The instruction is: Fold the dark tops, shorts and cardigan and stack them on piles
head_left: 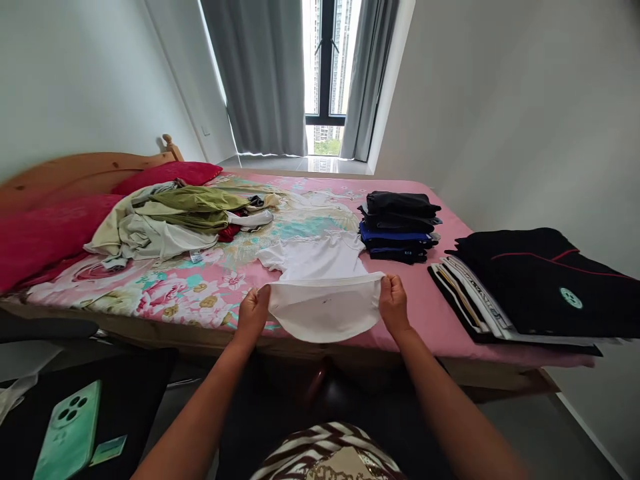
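Observation:
A white T-shirt (320, 257) lies on the bed with its short sleeves toward the window. Its near end is lifted and stretched between my hands, and the hem sags in a curve over the bed's front edge. My left hand (254, 309) is closed on the left corner of that end. On the right corner, my right hand (393, 300) grips the cloth with thumb and fingers pressed together. A small dark mark shows on the lifted part.
A loose heap of clothes (175, 217) lies at left beside red pillows (55, 237). Folded dark clothes (399, 223) are stacked right of the shirt, with a larger folded stack (540, 287) farther right. A green phone (70, 430) rests on a black surface at lower left.

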The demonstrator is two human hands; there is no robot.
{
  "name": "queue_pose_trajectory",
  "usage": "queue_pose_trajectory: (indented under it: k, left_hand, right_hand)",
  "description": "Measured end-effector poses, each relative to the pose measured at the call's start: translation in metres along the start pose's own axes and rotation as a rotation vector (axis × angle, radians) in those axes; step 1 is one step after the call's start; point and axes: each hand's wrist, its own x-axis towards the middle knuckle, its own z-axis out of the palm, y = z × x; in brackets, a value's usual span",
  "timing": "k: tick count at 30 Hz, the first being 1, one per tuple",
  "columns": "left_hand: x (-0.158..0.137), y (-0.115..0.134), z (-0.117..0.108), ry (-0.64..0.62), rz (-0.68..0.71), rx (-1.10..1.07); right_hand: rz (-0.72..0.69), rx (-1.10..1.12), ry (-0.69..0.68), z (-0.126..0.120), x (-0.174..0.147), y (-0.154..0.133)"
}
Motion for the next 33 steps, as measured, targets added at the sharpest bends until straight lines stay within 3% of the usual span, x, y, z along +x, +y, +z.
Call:
queue_pose_trajectory:
  k: [3, 6, 10, 12, 14, 16, 19, 21, 27, 33]
  left_hand:
    - [0.005, 0.017, -0.010, -0.192, -0.058, 0.037]
    - [0.005, 0.015, -0.034, -0.342, -0.018, 0.234]
    - [-0.006, -0.021, -0.067, -0.368, 0.151, 0.578]
    - [-0.012, -0.044, -0.078, -0.372, 0.183, 0.681]
    - [-0.015, -0.062, -0.084, -0.385, 0.171, 0.728]
    - [-0.016, -0.073, -0.086, -0.395, 0.156, 0.741]
    - [-0.014, -0.073, -0.085, -0.380, 0.153, 0.754]
    - [-0.013, -0.069, -0.083, -0.360, 0.159, 0.763]
    - [-0.011, -0.065, -0.082, -0.409, 0.100, 0.857]
    - [-0.008, -0.063, -0.083, -0.452, -0.005, 0.970]
  right_hand:
    - [0.029, 0.044, -0.013, -0.016, 0.025, -0.020]
    - [0.027, 0.000, -0.099, -0.040, 0.031, -0.027]
    - [-0.145, -0.348, -0.425, -0.073, 0.003, -0.011]
    - [-0.201, -0.466, -0.639, -0.087, -0.017, 0.006]
    - [-0.203, -0.503, -0.761, -0.101, -0.034, 0.023]
    - [-0.187, -0.518, -0.718, -0.112, -0.043, 0.035]
    - [-0.136, -0.538, -0.486, -0.122, -0.050, 0.039]
    - [-0.117, -0.523, -0.402, -0.119, -0.059, 0.036]
    - [-0.321, -0.541, -0.565, -0.074, -0.117, 0.041]
    - [-0.319, -0.625, -0.327, -0.054, -0.141, 0.071]
